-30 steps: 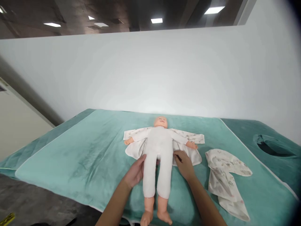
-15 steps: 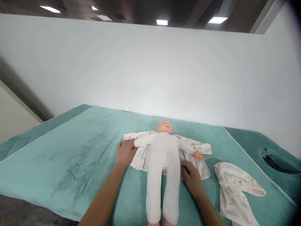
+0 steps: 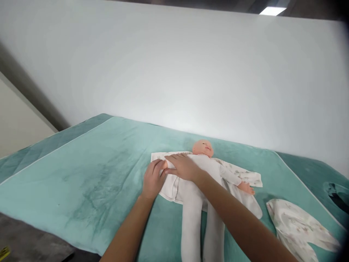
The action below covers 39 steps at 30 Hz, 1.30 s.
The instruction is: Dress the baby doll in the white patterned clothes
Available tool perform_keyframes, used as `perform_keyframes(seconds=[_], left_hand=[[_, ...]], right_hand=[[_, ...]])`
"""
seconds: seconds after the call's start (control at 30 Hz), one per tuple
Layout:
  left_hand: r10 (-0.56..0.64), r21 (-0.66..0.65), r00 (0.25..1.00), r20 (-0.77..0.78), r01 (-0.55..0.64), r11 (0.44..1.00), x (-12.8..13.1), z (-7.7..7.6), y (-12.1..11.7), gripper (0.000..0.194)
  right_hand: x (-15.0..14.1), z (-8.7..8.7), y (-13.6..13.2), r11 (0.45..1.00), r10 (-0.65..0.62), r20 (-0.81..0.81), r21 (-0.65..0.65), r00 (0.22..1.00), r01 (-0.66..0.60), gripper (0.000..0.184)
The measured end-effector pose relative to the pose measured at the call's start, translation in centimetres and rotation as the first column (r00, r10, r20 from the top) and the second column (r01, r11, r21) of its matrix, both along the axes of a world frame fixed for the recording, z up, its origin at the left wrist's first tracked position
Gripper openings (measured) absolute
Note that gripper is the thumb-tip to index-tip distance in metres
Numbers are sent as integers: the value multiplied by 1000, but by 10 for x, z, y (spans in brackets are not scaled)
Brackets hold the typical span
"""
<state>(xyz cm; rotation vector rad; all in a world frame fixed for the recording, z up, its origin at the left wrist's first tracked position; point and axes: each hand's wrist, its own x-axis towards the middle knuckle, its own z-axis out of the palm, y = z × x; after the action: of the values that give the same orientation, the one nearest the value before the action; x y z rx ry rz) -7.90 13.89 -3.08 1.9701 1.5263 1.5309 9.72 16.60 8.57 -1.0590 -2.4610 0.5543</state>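
A baby doll [image 3: 191,203] with a white cloth body lies on its back, its head toward the wall. Under its upper body a small printed white shirt [image 3: 169,191] is spread open, one sleeve stretched out to each side. My left hand [image 3: 152,181] is closed around the doll's hand on the left side, which it mostly covers. Over the same doll arm, my right hand [image 3: 182,166] grips near the wrist, fingers on top and thumb below. My right forearm crosses above the doll's torso and leg. The doll's other arm rests outstretched on the shirt.
Printed white baby trousers [image 3: 300,222] lie to the right of the doll. A green cover [image 3: 81,163] spreads beneath everything, reaching back to a white wall [image 3: 174,72]. On the far right a clear round object [image 3: 336,194] sits on the darker green edge.
My right hand has moved from the shirt's right side across to the doll's left-side arm. My left hand remains at that doll hand. The view has tilted down.
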Motion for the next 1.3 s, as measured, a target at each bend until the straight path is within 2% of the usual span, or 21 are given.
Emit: perform_keyframes(seconds=[0.07,0.13,0.23,0.3,0.4,0.5,0.6,0.73,0.83,0.97,1.1,1.17,1.23,1.3], left_hand=[[-16,-26,996,93,18,999,1,2,0,34],[20,-66,982,186,-8,998,1,5,2,45],[147,-185,914,379,-81,979,-3,7,9,63],[209,-283,877,433,-88,955,-4,7,15,54],[154,-316,941,302,-53,947,5,8,27,34],[53,-281,992,117,-18,959,25,15,36,31],[2,-360,1000,-17,-8,933,41,23,40,23],[-9,-457,994,-110,-43,889,41,31,42,12],[43,-467,998,45,-17,884,32,34,43,11],[112,-414,951,288,18,910,24,35,44,17],[161,-334,925,345,-39,942,23,31,42,16],[88,-301,944,317,12,954,26,27,39,16],[-60,-274,962,267,135,952,34,23,34,19],[-215,-263,952,216,269,927,44,20,28,21]], right_hand=[[-6,-13,19,999,43,94,-11,995,-42,38],[-5,-22,34,998,53,150,-25,987,-50,37],[5,-22,50,999,-10,200,-34,980,18,41],[13,-16,57,996,-76,228,-29,971,85,44],[27,-8,62,985,-160,274,-24,948,173,44],[39,-9,59,970,-221,328,-20,919,241,39],[48,-14,53,965,-247,342,2,907,262,34],[52,-14,48,963,-251,379,1,891,271,38],[53,-9,45,961,-238,401,-33,885,274,39],[52,0,40,958,-212,443,-83,871,275,39],[40,7,33,955,-211,564,-56,798,291,39],[32,7,29,955,-233,595,-9,769,296,39],[26,2,28,956,-254,601,40,758,289,39],[22,-6,29,959,-260,603,71,754,274,34]])
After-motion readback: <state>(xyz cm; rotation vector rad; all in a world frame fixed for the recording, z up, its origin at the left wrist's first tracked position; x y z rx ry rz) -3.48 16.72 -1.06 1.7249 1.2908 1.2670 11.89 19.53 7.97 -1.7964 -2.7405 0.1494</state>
